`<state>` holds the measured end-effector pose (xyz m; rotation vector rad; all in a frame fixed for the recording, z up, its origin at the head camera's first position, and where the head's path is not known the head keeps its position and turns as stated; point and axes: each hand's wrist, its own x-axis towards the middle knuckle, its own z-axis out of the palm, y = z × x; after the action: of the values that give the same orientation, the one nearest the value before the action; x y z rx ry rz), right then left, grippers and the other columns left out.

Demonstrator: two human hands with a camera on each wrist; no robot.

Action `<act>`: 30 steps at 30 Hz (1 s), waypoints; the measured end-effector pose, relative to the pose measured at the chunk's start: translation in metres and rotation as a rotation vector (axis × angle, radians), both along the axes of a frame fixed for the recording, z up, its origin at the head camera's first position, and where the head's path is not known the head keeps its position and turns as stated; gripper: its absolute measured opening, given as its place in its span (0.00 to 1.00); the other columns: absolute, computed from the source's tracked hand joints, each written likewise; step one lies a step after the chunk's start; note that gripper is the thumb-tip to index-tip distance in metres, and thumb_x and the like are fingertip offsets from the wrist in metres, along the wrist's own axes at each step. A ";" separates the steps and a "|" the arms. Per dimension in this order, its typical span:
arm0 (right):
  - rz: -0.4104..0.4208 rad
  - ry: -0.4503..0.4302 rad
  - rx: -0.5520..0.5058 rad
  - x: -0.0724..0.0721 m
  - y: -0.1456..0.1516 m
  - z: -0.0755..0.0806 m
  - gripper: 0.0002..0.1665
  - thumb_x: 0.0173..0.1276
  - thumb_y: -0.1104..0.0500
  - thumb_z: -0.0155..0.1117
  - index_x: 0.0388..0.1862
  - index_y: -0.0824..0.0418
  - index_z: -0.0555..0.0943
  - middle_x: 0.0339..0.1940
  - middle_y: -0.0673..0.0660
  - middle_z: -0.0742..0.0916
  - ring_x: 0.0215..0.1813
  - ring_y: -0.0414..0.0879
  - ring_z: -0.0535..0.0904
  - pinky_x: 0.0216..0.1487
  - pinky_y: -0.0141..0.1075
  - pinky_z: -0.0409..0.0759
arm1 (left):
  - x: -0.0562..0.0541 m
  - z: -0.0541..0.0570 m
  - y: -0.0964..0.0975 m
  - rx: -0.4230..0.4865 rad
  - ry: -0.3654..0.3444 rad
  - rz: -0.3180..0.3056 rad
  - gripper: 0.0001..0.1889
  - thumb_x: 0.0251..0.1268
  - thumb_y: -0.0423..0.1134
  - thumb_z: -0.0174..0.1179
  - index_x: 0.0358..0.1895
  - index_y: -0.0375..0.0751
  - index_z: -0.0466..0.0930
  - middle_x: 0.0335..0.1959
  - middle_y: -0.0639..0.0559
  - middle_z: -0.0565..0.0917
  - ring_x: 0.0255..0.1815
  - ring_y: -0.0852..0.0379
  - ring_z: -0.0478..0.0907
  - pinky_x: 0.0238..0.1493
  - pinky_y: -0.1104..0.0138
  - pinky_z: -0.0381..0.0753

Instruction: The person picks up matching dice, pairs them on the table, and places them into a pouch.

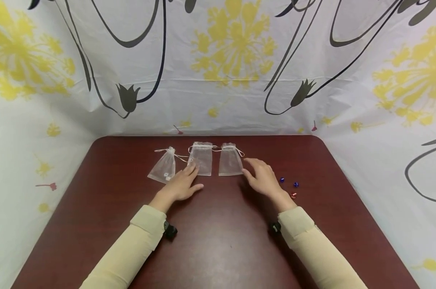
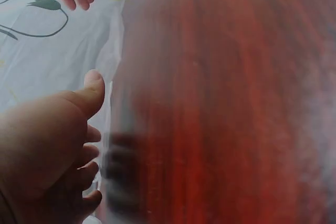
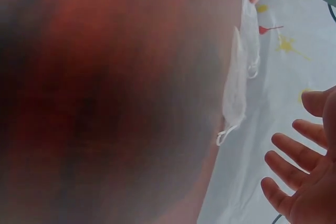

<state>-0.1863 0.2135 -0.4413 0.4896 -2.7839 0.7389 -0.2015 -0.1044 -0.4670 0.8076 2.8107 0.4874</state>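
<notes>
Three sheer white drawstring pouches lie in a row near the table's far edge. The left pouch (image 1: pixel 164 163) is gathered at its neck and has small white dice (image 1: pixel 167 176) inside. The middle pouch (image 1: pixel 205 160) and the right pouch (image 1: pixel 230 161) lie flat. My left hand (image 1: pixel 181 185) has its fingers extended over the lower left edge of the middle pouch, beside the left one. Whether it presses on the pouch, I cannot tell. My right hand (image 1: pixel 262 179) hovers beside the right pouch, fingers spread and holding nothing. In the right wrist view that hand (image 3: pixel 304 166) shows relaxed, separated fingers.
To the right of my right hand lie blue dice (image 1: pixel 296 184) and red dice (image 1: pixel 293 195). The dark red table (image 1: pixel 218 249) meets a white patterned cloth (image 1: pixel 218 108) at the back and sides.
</notes>
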 end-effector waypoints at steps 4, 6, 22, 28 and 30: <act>0.001 -0.026 0.010 0.001 0.002 -0.003 0.28 0.75 0.51 0.63 0.68 0.63 0.76 0.65 0.63 0.81 0.68 0.61 0.74 0.66 0.63 0.68 | 0.002 0.001 -0.004 -0.005 -0.015 0.015 0.39 0.78 0.57 0.51 0.78 0.31 0.57 0.81 0.35 0.51 0.82 0.41 0.48 0.79 0.47 0.50; -0.004 -0.030 0.016 0.002 0.004 -0.004 0.28 0.74 0.51 0.64 0.68 0.63 0.77 0.65 0.63 0.81 0.68 0.61 0.74 0.66 0.63 0.68 | 0.002 0.001 -0.006 -0.003 -0.009 0.017 0.39 0.78 0.58 0.51 0.78 0.31 0.57 0.81 0.35 0.52 0.82 0.41 0.48 0.79 0.47 0.50; -0.053 -0.010 0.070 0.009 0.064 -0.008 0.22 0.71 0.55 0.69 0.60 0.65 0.82 0.59 0.63 0.83 0.62 0.62 0.77 0.62 0.63 0.71 | 0.003 -0.003 -0.005 0.015 0.002 0.010 0.39 0.77 0.58 0.52 0.77 0.31 0.58 0.80 0.34 0.52 0.81 0.41 0.49 0.79 0.47 0.50; -0.078 -0.022 0.083 0.013 0.093 -0.011 0.21 0.70 0.57 0.70 0.57 0.67 0.83 0.57 0.65 0.84 0.60 0.64 0.78 0.59 0.62 0.74 | 0.003 -0.003 -0.005 0.014 0.000 0.001 0.39 0.77 0.58 0.52 0.77 0.31 0.58 0.80 0.34 0.53 0.81 0.41 0.50 0.79 0.47 0.50; -0.081 -0.038 0.088 0.014 0.101 -0.014 0.20 0.70 0.57 0.69 0.56 0.67 0.83 0.57 0.66 0.83 0.60 0.64 0.78 0.59 0.62 0.74 | 0.003 -0.003 -0.005 0.018 -0.002 0.000 0.39 0.77 0.58 0.52 0.77 0.31 0.58 0.80 0.34 0.53 0.81 0.41 0.50 0.79 0.47 0.50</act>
<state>-0.1719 0.3148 -0.4549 0.3788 -2.8626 0.6164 -0.1980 -0.1094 -0.4700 0.8105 2.8078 0.5146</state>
